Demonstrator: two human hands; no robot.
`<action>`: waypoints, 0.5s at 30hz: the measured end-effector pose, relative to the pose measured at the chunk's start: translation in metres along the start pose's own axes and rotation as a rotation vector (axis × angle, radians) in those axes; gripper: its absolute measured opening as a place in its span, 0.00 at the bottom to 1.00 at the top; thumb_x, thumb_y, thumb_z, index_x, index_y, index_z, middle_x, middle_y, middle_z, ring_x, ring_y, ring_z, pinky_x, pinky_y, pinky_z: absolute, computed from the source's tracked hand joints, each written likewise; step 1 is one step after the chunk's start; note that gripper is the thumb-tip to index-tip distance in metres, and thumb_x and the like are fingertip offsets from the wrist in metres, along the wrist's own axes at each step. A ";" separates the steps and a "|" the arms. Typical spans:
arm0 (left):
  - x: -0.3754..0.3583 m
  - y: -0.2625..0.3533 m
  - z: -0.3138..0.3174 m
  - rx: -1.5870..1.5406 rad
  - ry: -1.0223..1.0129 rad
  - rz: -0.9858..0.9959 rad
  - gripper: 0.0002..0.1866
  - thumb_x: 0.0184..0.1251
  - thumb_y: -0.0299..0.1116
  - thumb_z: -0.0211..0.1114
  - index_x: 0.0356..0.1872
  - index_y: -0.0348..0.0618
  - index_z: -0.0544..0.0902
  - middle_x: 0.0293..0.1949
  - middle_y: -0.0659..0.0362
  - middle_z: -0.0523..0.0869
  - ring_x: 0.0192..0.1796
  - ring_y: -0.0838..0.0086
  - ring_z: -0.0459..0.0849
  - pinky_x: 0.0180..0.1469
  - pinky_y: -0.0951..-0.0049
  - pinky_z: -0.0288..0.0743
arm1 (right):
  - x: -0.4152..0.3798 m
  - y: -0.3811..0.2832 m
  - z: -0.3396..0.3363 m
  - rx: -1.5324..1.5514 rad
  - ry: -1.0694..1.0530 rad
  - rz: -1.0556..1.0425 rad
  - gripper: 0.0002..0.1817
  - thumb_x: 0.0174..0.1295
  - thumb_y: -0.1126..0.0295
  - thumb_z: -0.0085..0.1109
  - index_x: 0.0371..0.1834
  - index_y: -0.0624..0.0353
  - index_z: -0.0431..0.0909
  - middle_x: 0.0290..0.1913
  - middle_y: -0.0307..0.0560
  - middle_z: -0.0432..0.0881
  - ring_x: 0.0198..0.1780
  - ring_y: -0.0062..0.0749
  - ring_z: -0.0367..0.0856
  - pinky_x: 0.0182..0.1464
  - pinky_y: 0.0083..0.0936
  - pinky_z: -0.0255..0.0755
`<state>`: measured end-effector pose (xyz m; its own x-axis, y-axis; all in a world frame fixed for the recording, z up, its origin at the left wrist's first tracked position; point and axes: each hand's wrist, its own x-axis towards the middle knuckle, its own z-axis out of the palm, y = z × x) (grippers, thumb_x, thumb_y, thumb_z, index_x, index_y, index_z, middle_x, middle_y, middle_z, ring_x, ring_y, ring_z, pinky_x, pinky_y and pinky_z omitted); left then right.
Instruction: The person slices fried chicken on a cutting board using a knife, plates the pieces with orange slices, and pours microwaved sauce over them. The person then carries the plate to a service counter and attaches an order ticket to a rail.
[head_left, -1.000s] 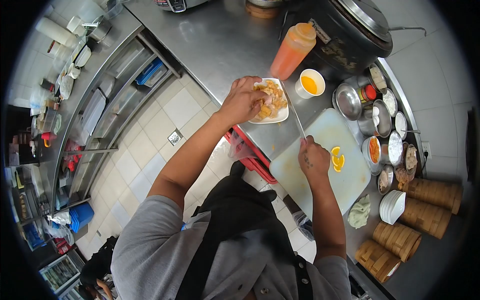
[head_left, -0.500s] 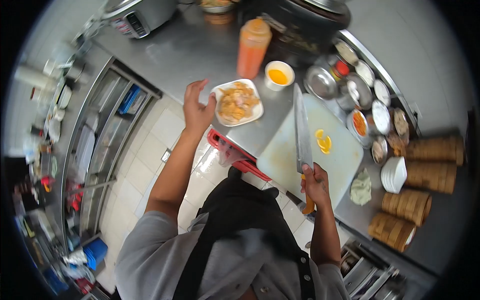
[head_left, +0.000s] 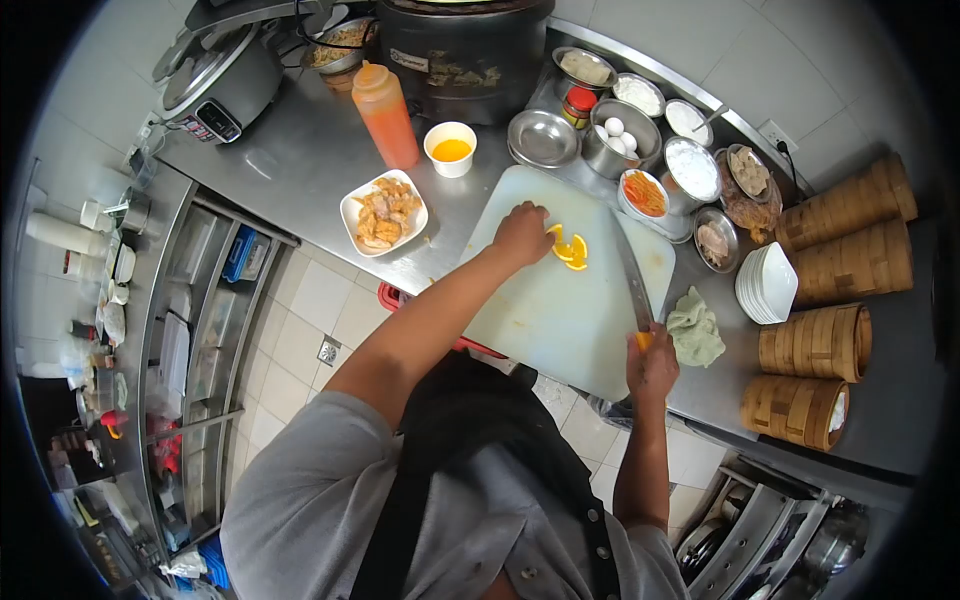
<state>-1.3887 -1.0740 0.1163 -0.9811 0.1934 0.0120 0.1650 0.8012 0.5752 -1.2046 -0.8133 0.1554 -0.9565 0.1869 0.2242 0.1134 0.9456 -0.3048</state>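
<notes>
My left hand [head_left: 523, 236] is over the white cutting board [head_left: 540, 310], its fingers curled and their tips against the left edge of the cut orange slices [head_left: 573, 253]. Whether a slice is between the fingers is hidden. On the board's right side, my right hand [head_left: 652, 362] is closed around the orange handle of a long knife [head_left: 634, 278], whose blade points away from me. Left of the board sits a square white dish [head_left: 384, 213] of orange-brown food pieces. A white cup [head_left: 450, 149] with yellow-orange liquid stands behind it.
An orange-red squeeze bottle [head_left: 387, 120] and a large black cooker [head_left: 455, 65] stand at the back. Ingredient bowls [head_left: 692, 168] line the back right. Nearer are a green cloth [head_left: 695, 328], stacked white dishes [head_left: 766, 284] and bamboo steamers [head_left: 815, 342]. A rice cooker [head_left: 225, 85] is far left.
My left hand has moved right, from beside the food dish to the orange slices. The knife has moved from the board's left part to its right side. The camera view has shifted.
</notes>
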 end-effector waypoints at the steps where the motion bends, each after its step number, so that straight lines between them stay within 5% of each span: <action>1: 0.009 0.013 -0.001 0.060 -0.077 -0.035 0.20 0.57 0.38 0.69 0.49 0.40 0.81 0.50 0.49 0.80 0.55 0.56 0.79 0.57 0.60 0.75 | 0.005 0.005 0.007 0.005 0.005 -0.022 0.21 0.55 0.63 0.68 0.51 0.56 0.75 0.40 0.50 0.80 0.44 0.48 0.81 0.44 0.40 0.75; 3: 0.020 0.030 0.001 0.180 -0.238 -0.119 0.21 0.55 0.38 0.71 0.48 0.37 0.81 0.51 0.48 0.80 0.56 0.57 0.79 0.58 0.61 0.75 | 0.012 0.012 0.015 -0.001 -0.043 -0.013 0.22 0.54 0.62 0.68 0.50 0.58 0.75 0.41 0.51 0.79 0.45 0.47 0.80 0.47 0.39 0.74; 8: 0.023 0.027 0.023 0.066 -0.176 -0.169 0.13 0.51 0.34 0.71 0.37 0.42 0.81 0.44 0.52 0.84 0.49 0.57 0.82 0.50 0.59 0.77 | 0.030 0.004 0.019 0.036 0.066 -0.160 0.18 0.55 0.64 0.67 0.47 0.58 0.77 0.41 0.51 0.78 0.46 0.48 0.79 0.47 0.40 0.73; 10: 0.020 0.027 0.024 -0.073 -0.156 -0.196 0.11 0.51 0.32 0.71 0.34 0.42 0.80 0.38 0.53 0.85 0.44 0.57 0.84 0.46 0.60 0.77 | 0.033 -0.022 0.033 0.317 -0.101 -0.180 0.17 0.56 0.65 0.66 0.47 0.58 0.77 0.40 0.51 0.78 0.46 0.49 0.79 0.47 0.40 0.73; 14: -0.007 0.016 -0.015 -0.334 0.167 -0.135 0.09 0.52 0.29 0.71 0.32 0.41 0.80 0.31 0.56 0.84 0.36 0.63 0.84 0.41 0.66 0.77 | 0.048 -0.079 0.054 0.505 -0.389 -0.251 0.16 0.58 0.65 0.64 0.47 0.58 0.77 0.40 0.51 0.79 0.47 0.50 0.78 0.48 0.41 0.73; 15: -0.021 0.012 -0.039 -0.377 0.232 -0.101 0.09 0.53 0.28 0.71 0.32 0.41 0.80 0.31 0.57 0.84 0.36 0.66 0.84 0.40 0.68 0.77 | 0.053 -0.085 0.066 0.473 -0.290 -0.274 0.16 0.58 0.65 0.64 0.47 0.58 0.77 0.41 0.51 0.79 0.47 0.50 0.78 0.48 0.41 0.73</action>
<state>-1.3706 -1.0904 0.1543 -0.9943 -0.0416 0.0985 0.0608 0.5387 0.8403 -1.2827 -0.9013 0.1324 -0.9757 -0.1886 0.1114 -0.2143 0.7161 -0.6643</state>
